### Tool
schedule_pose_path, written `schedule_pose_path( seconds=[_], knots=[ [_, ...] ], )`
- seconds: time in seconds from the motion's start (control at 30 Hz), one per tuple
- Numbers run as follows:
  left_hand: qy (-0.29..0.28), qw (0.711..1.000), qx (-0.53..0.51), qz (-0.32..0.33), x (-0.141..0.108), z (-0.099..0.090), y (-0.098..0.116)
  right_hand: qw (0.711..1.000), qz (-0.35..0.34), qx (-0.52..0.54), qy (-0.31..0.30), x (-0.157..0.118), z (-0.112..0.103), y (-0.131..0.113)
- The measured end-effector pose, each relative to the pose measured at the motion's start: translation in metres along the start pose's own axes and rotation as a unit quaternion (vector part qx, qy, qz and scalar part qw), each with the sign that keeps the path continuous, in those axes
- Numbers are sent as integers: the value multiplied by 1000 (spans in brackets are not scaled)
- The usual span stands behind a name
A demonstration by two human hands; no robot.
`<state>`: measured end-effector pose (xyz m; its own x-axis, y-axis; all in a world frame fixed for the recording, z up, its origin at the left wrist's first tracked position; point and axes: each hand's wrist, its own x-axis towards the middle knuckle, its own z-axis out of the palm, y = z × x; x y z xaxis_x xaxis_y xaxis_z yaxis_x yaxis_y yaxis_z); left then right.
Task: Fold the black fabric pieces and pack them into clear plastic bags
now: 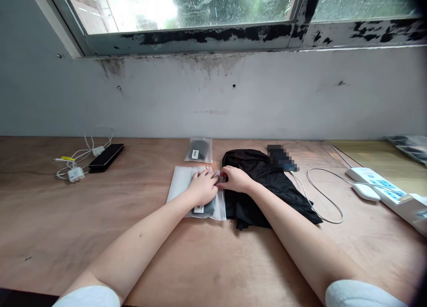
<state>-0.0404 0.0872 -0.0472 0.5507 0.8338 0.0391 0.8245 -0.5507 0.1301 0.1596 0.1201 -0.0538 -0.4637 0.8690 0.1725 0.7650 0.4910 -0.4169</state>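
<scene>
Both hands are at the far edge of a clear plastic bag (178, 185), which lies flat on a plywood table (73, 222), just left of centre, with a dark item and a white label inside. The left hand (203, 187) rests on top of the bag, its fingers (208, 177) together and pressed down along the far edge. The right hand (235, 179) sits at the bag's far right corner, its fingers (224, 176) curled together; whether they clamp the plastic is hidden. A folded black cloth (263, 193) lies just right of the bag, under the right wrist. Beyond the bag stands a second sealed bag (199, 150) holding a dark item. Far left, a black phone (106, 157) lies beside tangled white cables and a charger (76, 174). To the right are a looped white cable (325, 205) and a white power strip (376, 185). A pixelated object (282, 158) lies at the cloth's far edge.
</scene>
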Motion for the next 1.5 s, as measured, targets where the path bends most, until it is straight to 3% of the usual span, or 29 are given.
schedule_pose_path(
  seconds=[0.33,0.43,0.63,0.83,0.93,1.03,1.07,1.13,1.2,1.27,1.4,1.5],
  knots=[
    [-4,1000,-12,-2,0,1,-1,999,-5,46,-9,1,-1,2],
    [6,1000,-11,4,-1,2,-2,996,-5,82,-40,1,-4,1],
    [17,1000,-7,14,-1,4,-2,968,-32,170,-180,-5,-15,-10],
    [10,1000,-19,2,-1,4,-2,883,-6,228,-410,-13,-22,-31],
    [7,1000,-23,-4,-1,6,-3,857,-8,236,-458,-16,-23,-38],
    [17,999,-33,-7,-2,8,-2,855,-24,232,-463,-18,-23,-41],
    [26,999,-43,-10,-3,9,-2,859,-32,225,-458,-18,-22,-42],
    [46,996,-81,-19,-4,10,0,895,-54,194,-398,-20,-20,-46],
    [73,985,-151,-44,-3,9,-1,944,-86,154,-278,-22,-16,-52],
    [123,954,-260,-88,-1,7,-5,973,-129,113,-154,-24,-12,-60],
    [276,845,-420,-182,5,5,-27,979,-195,10,-54,-29,-8,-74],
    [365,812,-404,-209,7,8,-44,981,-185,-39,-45,-32,-3,-79]
  ],
)
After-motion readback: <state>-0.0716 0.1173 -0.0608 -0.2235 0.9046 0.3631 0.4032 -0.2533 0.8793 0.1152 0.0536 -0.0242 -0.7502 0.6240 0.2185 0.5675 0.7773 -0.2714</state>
